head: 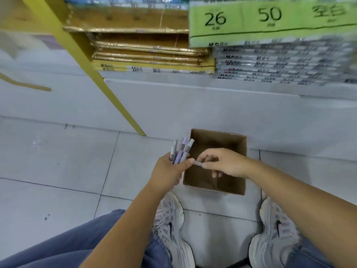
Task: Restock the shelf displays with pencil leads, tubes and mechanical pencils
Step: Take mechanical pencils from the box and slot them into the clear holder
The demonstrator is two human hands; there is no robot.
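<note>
Down by your sneakers on the tiled floor, you're mid-gather: the step in hand looks like collecting stock from the carton before it goes on display. Your left hand is wrapped round a bunch of mechanical pencils, grey and lilac, fanned up and away from you at the left edge of the cardboard box. Your right hand hovers over the box mouth, thumb and forefinger pinching a short pale piece whose free end meets or nearly meets the left fingertips. Pencil or lead tube, can't tell, too blurred. Box interior reads dark, contents not visible. Next move, my guess: slip that piece into the left bunch, loosening the grip just enough not to spill the fan. Beyond the box stands a yellow upright, then the shelf with gold packs, grey packs and a green sign marked 26 and 50. No pencil display in view.
</note>
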